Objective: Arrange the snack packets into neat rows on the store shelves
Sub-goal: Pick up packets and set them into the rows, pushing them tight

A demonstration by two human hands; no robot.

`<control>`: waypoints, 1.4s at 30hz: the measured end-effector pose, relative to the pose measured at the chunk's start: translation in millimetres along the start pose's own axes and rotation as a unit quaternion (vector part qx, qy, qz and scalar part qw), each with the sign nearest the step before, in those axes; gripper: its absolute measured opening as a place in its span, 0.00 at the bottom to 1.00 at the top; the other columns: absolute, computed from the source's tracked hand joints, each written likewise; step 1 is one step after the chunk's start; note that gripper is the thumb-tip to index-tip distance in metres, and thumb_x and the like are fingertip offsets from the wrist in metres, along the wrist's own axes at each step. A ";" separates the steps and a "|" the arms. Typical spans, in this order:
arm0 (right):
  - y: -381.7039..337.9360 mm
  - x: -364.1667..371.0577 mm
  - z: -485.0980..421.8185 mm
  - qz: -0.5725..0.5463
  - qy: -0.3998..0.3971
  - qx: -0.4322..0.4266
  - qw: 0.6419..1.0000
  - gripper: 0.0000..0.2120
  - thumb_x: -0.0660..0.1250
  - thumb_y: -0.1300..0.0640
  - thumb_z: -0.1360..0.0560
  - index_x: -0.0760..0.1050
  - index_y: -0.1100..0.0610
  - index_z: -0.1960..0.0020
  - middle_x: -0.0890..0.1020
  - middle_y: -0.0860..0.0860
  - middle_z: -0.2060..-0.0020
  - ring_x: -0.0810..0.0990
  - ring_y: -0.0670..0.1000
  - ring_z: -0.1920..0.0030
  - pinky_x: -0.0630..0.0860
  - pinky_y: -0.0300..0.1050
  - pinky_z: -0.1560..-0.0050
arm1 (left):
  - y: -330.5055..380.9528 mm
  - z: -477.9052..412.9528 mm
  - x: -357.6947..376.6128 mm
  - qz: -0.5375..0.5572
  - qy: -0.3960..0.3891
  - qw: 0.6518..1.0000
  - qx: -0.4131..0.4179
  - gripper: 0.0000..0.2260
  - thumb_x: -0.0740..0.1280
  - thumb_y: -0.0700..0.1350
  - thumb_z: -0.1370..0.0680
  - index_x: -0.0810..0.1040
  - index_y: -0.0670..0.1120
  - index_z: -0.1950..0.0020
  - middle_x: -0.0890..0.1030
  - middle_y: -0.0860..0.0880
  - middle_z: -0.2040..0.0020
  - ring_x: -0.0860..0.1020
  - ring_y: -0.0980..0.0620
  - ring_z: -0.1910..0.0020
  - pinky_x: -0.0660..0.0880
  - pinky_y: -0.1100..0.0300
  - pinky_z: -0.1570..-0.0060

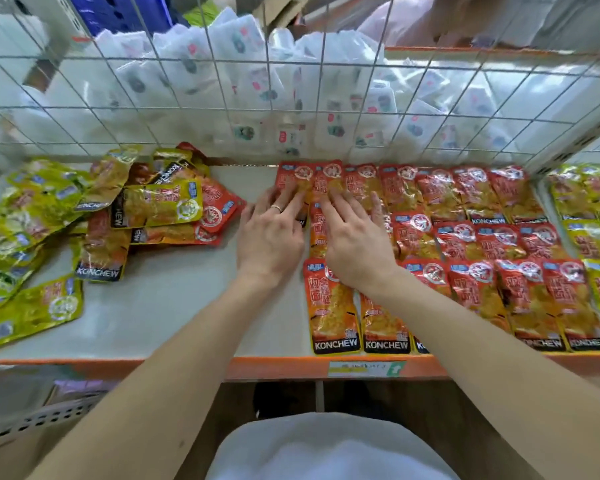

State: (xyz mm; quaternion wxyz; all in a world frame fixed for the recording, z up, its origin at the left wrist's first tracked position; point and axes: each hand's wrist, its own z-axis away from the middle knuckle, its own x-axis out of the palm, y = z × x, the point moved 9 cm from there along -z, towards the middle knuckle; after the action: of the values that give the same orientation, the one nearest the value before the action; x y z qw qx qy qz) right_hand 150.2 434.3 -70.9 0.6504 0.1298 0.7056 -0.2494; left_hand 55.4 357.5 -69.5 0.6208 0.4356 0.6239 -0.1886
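- Shelf (174, 306): a bare strip is noted between sorted and unsorted stock.
- Red packet rows (482, 237): three rows are laid flat across the right half.
- Loose heap (146, 216): red and yellow-green packets are piled unsorted at the left.
- Left hand (271, 233) and right hand (354, 244): both are held flat with fingers extended on the back row's end packets (293, 178); nothing is pinched.
- Step judged: the row end is being squared. Next, a red packet must be drawn from the heap.
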 end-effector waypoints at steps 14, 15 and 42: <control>-1.1 -1.5 0.7 0.036 -0.013 0.013 0.999 0.29 0.51 0.55 0.20 0.54 0.53 0.19 0.55 0.52 0.19 0.50 0.51 0.19 0.32 0.59 0.23 | -7.4 -3.3 7.1 -0.012 -0.017 1.000 -0.022 0.26 0.51 0.52 0.21 0.68 0.51 0.23 0.66 0.54 0.22 0.61 0.52 0.22 0.59 0.49 0.30; -1.7 -1.9 0.5 0.038 -0.018 0.013 0.999 0.29 0.52 0.54 0.20 0.53 0.53 0.19 0.54 0.53 0.19 0.49 0.52 0.19 0.32 0.59 0.23 | -7.9 -2.9 8.2 -0.010 -0.018 1.000 -0.022 0.26 0.51 0.52 0.21 0.68 0.51 0.23 0.66 0.55 0.22 0.60 0.52 0.22 0.59 0.49 0.29; 9.0 -2.4 9.8 -0.012 -0.029 -0.039 0.999 0.31 0.39 0.46 0.20 0.57 0.54 0.20 0.61 0.54 0.21 0.57 0.55 0.21 0.52 0.62 0.22 | 53.5 136.8 -12.8 0.090 -0.026 0.994 0.054 0.20 0.65 0.64 0.25 0.78 0.54 0.39 0.75 0.57 0.34 0.72 0.54 0.36 0.70 0.52 0.38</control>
State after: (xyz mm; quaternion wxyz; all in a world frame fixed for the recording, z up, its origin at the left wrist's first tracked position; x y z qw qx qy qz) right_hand 163.4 437.1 -70.5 0.6724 0.0887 0.6969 -0.2330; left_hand 178.6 276.8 -62.7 0.6269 0.5182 0.5543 -0.1769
